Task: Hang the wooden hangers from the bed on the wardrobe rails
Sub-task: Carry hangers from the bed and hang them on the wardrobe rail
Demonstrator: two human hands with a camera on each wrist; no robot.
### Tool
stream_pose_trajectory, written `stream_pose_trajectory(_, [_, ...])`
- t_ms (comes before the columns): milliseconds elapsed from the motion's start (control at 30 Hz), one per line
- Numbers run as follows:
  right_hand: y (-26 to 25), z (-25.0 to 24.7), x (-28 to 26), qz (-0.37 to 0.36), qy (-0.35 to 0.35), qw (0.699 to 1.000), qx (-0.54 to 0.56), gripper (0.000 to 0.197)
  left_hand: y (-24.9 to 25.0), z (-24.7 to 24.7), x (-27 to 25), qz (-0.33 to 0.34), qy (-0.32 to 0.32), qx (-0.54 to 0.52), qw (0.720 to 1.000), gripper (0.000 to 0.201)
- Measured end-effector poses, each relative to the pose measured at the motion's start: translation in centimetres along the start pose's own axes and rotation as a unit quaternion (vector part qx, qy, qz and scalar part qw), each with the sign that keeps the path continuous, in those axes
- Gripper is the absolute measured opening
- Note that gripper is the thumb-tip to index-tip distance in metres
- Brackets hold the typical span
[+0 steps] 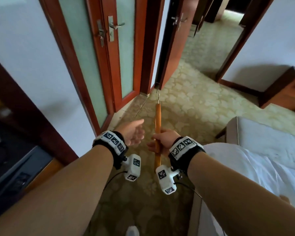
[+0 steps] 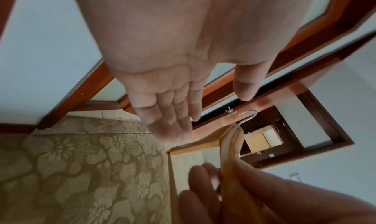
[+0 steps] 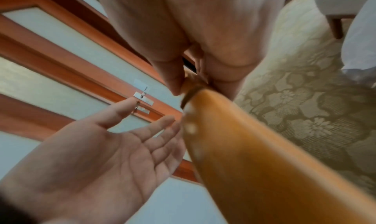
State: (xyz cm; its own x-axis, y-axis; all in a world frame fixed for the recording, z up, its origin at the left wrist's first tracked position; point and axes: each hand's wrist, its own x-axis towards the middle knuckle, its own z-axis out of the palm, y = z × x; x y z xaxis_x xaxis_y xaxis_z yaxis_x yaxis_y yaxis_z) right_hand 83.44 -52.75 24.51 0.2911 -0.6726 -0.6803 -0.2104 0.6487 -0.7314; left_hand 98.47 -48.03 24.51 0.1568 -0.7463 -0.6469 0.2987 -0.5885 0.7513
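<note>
A wooden hanger (image 1: 158,120) with a metal hook (image 1: 158,95) is held edge-on over the carpet by my right hand (image 1: 162,142), whose fingers curl round its lower arm. The same hanger (image 3: 244,147) fills the right wrist view, and in the left wrist view the hanger (image 2: 231,148) shows with its hook (image 2: 247,115) at the far end. My left hand (image 1: 134,132) hovers just left of the hanger with palm open and fingers straight, holding nothing; the left hand (image 3: 105,148) shows palm-up beside the wood. The bed (image 1: 262,160) with white bedding lies at the right.
Red-brown doors with frosted glass panels (image 1: 99,53) stand ahead on the left. An open doorway (image 1: 208,40) leads onto more patterned carpet (image 1: 194,99). A dark cabinet (image 1: 10,142) is at the left edge and a wooden bedside unit (image 1: 286,89) at the far right.
</note>
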Motion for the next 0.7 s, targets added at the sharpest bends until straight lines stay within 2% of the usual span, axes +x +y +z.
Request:
stream_pose_trajectory(100, [0.8,1.2,-1.4,-0.005,-0.029,0.999,-0.028,0.014,-0.2,-0.1,-0.7,-0.010,0.020,-0.033,0.999,0.027])
stream_pose_trajectory(233, [3.0,1.8,-3.2,0.009,-0.082,0.992,-0.100,0.035,-1.3,0.4,-1.9,-0.030,0.027,-0.080,0.996,0.022])
stream_pose_trajectory(433, [6.4,0.8,-5.4,-0.001,-0.173,0.960,-0.221,0.031,-4.9,2.6,-4.4,0.005,0.099,-0.154,0.983,0.024])
stream_pose_trajectory(600, [7.3,-0.2,-6.2,0.021,-0.265,0.915,-0.303,0.020,-7.9,2.2,-7.5,0.040,0.166,-0.134,0.976,0.007])
stream_pose_trajectory(700, [7.3,0.8,-7.1,0.032,-0.286,0.903,-0.319,0.027,-9.2,1.5,-10.3,0.068,0.204,-0.117,0.970,0.008])
